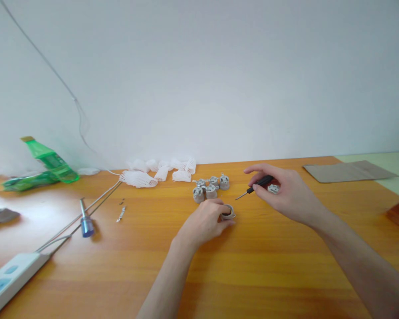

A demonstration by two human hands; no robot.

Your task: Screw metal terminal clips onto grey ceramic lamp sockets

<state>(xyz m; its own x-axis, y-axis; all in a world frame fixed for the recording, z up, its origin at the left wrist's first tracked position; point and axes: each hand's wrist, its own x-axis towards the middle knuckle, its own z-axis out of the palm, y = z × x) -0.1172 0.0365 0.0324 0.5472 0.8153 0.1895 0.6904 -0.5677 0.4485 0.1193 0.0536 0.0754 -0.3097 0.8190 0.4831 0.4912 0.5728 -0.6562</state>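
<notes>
- The left hand (208, 221) had its fingers and thumb closed on a grey cup (232, 215), low over the table (252, 274).
- The right hand (287, 192) gripped a black screwdriver (264, 180) between thumb and fingers, its tip pointing down and left, apart from the cup.
- A pale fitting (273, 189) showed beside the right palm; whether the hand touched it could not be told.
- Several grey sockets (211, 192) stood grouped just beyond the left hand.
- White netting (138, 178) lay behind them, to the left, near the wall (239, 79).
- Farther left were a metal strip (121, 214), a blue-handled tool (87, 227) and a power strip (20, 274).
- Cardboard (349, 172) lay at the far right.
</notes>
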